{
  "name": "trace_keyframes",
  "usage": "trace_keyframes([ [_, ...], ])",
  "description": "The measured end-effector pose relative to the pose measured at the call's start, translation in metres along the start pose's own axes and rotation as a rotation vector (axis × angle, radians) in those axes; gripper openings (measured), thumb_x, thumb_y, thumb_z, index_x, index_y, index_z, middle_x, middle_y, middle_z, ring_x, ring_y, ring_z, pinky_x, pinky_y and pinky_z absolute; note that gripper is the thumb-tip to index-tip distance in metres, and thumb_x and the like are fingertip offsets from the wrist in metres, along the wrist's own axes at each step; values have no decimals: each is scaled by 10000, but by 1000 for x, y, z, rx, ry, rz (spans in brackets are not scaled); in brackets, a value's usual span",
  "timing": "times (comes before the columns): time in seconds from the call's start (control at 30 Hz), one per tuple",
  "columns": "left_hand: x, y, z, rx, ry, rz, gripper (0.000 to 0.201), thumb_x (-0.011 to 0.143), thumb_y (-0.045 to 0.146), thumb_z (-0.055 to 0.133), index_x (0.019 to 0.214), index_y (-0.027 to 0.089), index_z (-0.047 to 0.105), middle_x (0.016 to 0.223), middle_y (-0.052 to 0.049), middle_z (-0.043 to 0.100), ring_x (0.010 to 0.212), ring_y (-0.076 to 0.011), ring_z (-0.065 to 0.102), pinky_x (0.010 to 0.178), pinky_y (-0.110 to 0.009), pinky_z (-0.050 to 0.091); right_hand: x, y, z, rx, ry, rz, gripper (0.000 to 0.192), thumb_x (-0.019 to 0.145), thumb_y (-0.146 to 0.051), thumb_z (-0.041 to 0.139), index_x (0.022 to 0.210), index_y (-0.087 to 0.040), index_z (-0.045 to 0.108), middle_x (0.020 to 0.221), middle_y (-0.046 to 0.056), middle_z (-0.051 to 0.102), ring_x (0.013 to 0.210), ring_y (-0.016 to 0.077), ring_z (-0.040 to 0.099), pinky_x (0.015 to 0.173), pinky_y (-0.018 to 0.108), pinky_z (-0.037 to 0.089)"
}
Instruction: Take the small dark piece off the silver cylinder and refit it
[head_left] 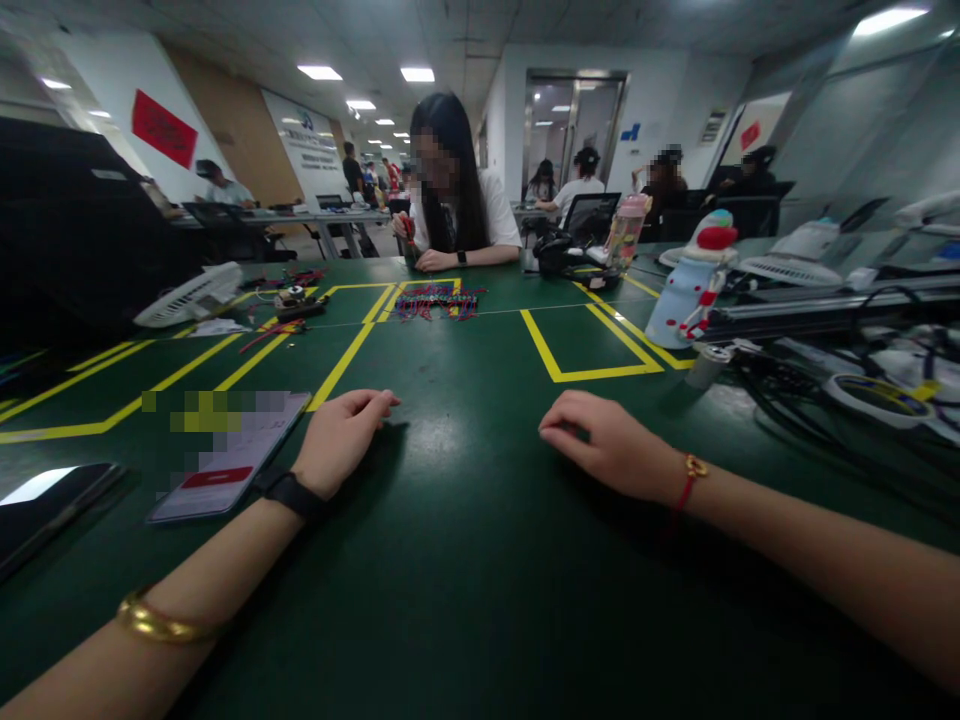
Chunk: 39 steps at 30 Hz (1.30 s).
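Hands are laid palm-down on the green counter (465, 560), well apart. The left hand (341, 440) is rested with loosely curled fingers, its grip open and empty, just right of a phone (232, 455) lying flat; a black band is worn on that wrist. The right hand (611, 445) is likewise held open on the bare surface, nothing gripped, a red cord worn at the wrist. A second phone (45, 500) is placed at the near left edge. Coloured wires (435, 300) are piled at the far centre, before a seated person (454, 190).
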<state>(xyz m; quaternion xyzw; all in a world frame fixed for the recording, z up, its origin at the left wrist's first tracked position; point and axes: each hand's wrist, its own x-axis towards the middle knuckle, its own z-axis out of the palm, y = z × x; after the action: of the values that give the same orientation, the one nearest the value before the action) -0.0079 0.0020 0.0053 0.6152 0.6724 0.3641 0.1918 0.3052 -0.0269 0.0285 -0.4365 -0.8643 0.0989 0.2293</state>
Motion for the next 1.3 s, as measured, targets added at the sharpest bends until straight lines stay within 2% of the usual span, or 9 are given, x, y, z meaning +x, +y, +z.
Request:
trace_keyframes([
  [0.13,1,-3,0,12,9,17,430,757,548,465,888,214,702,700,-15,637,624,-168,553,531,-255,357,0,51,-58,-210,323,269,198,791,-294,511,756,-129,616,736,58,587,645,110,479,613,246,354],
  [0.2,2,-4,0,26,10,9,445,761,556,455,895,211,702,673,-13,620,601,-166,542,518,-255,346,-6,83,-85,-302,409,434,193,768,-278,527,766,-109,622,733,72,595,645,110,480,627,257,335],
  [0.27,2,-5,0,31,8,4,447,764,556,454,899,210,702,662,-11,609,588,-162,534,510,-253,338,-15,113,-106,-345,370,579,226,762,-310,541,799,-111,642,768,73,615,673,105,502,653,257,334],
  [0.37,2,-5,0,27,2,-1,439,766,557,458,897,214,699,663,-8,602,594,-160,533,506,-251,333,-29,144,-125,-258,184,664,275,773,-352,545,849,-116,663,835,71,640,738,98,536,703,249,346],
  [0.47,1,-5,0,16,0,2,437,768,555,461,894,210,698,671,-11,604,608,-164,538,516,-253,339,-38,153,-133,-168,103,676,305,766,-367,560,873,-104,670,874,75,648,779,92,548,750,244,354],
  [0.7,1,-4,0,-2,-9,5,408,779,536,474,882,211,699,687,-9,609,622,-157,531,533,-254,336,-46,152,-139,-69,91,778,483,777,-476,493,974,-67,657,773,83,640,643,63,523,697,273,375],
  [1.0,1,-4,0,6,-3,-4,414,777,543,473,890,214,697,672,3,596,623,-156,528,534,-250,330,-53,184,-140,-60,63,709,376,705,-431,639,942,-142,684,793,66,661,675,119,561,681,265,405],
  [1.13,0,-4,0,12,-2,-9,426,770,553,468,899,217,697,669,2,601,612,-159,532,526,-250,333,-52,184,-137,-12,45,702,461,689,-458,642,1032,-151,654,866,82,663,704,121,563,672,261,402],
  [1.3,0,-1,0,22,-5,-1,431,763,553,467,885,213,701,665,-3,617,599,-161,536,521,-253,337,-48,183,-136,-105,67,716,464,681,-498,622,942,-120,687,881,95,658,756,119,556,714,274,377],
])
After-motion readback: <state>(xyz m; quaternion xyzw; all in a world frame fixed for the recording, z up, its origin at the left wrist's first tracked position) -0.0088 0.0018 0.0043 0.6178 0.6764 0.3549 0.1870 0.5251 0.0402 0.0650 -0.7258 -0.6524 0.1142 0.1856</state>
